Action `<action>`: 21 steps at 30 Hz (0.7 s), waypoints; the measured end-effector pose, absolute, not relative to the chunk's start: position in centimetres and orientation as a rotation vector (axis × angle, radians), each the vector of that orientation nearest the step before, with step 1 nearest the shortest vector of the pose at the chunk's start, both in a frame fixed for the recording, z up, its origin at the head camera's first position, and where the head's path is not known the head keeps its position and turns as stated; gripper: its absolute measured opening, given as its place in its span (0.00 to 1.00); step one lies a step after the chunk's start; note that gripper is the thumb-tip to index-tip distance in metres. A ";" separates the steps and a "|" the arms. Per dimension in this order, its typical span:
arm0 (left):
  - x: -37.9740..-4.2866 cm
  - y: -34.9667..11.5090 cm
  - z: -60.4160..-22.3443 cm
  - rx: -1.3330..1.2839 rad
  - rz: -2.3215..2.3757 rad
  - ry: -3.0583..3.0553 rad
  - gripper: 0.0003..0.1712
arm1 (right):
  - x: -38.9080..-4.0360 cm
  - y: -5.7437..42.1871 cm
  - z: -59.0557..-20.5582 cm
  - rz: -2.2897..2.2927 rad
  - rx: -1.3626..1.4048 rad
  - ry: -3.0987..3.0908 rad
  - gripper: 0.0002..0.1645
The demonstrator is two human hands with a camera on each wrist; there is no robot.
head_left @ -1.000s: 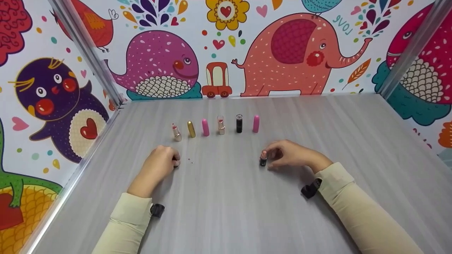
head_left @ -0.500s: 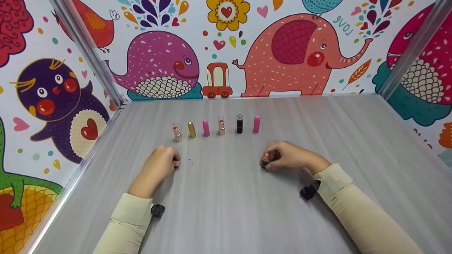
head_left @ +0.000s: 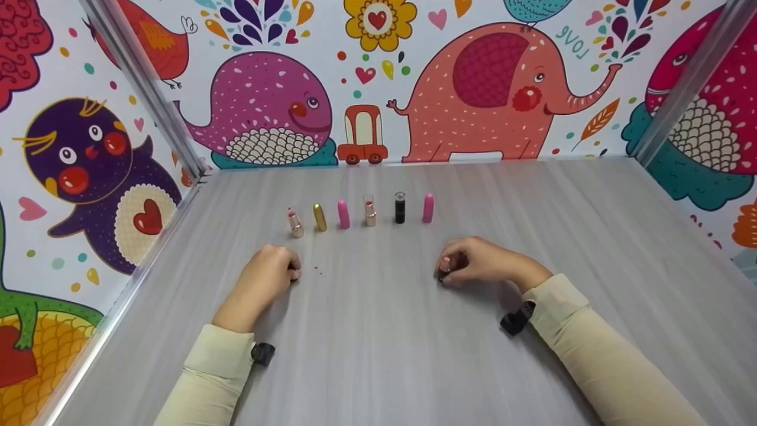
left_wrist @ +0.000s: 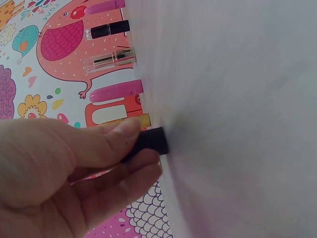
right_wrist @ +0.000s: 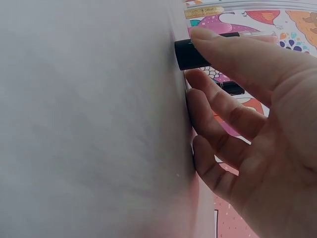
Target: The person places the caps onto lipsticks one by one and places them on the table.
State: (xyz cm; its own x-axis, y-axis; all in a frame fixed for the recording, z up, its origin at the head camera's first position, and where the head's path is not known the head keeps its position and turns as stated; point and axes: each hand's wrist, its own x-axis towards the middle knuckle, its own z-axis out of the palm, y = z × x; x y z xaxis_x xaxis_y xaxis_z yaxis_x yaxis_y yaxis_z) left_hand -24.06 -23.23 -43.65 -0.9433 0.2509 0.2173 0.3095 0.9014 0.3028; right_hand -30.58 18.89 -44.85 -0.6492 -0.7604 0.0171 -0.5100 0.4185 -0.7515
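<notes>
My right hand [head_left: 482, 260] pinches an uncapped lipstick [right_wrist: 190, 53] between thumb and fingers. Its black base stands at the tabletop, and a pinkish-orange bullet shows at its top in the head view. On the left, my hand [head_left: 266, 269] holds a short black cylinder [left_wrist: 152, 141], which looks like a lipstick cap, upright against the table. Most of that piece is hidden from the head view by the fingers. Beyond the hands, a row of lipsticks includes a rose-gold one [head_left: 295, 226] with bare bullet, a gold one [head_left: 320, 218] and a pink one [head_left: 343, 215].
The row continues with a clear-capped rose-gold lipstick [head_left: 370, 214], a black one [head_left: 400, 209] and another pink one [head_left: 428, 208]. Tiny reddish crumbs [head_left: 317, 270] lie right of the left hand. Cartoon-printed panels [head_left: 366, 59] border the grey table [head_left: 366, 331] behind and at the sides.
A second ago the right thumb stood apart from the lipstick; thumb and fingers have since come together around it. The left hand and the row have stayed in place.
</notes>
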 end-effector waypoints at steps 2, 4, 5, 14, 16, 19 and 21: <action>-24.1 -23.2 -43.6 -0.426 -0.503 -2.895 0.03 | -30.6 18.9 -44.8 -1.071 -1.094 2.356 0.08; -24.1 -23.3 -43.5 -0.427 -0.499 -2.894 0.03 | -30.5 18.9 -44.8 -1.071 -1.090 2.353 0.08; -24.0 -23.3 -43.4 -0.428 -0.500 -2.893 0.04 | -30.5 18.9 -44.8 -1.070 -1.089 2.353 0.08; -23.8 -23.3 -43.1 -0.424 -0.502 -2.897 0.06 | -30.7 19.1 -45.0 -1.091 -1.060 2.353 0.08; -23.9 -23.3 -43.1 -0.426 -0.499 -2.895 0.05 | -30.7 19.1 -45.0 -1.086 -1.048 2.352 0.08; -23.9 -23.3 -43.2 -0.428 -0.503 -2.895 0.05 | -30.8 19.2 -45.0 -1.080 -1.040 2.349 0.08; -23.9 -23.3 -43.3 -0.429 -0.501 -2.897 0.05 | -30.9 19.2 -45.0 -1.077 -1.039 2.346 0.08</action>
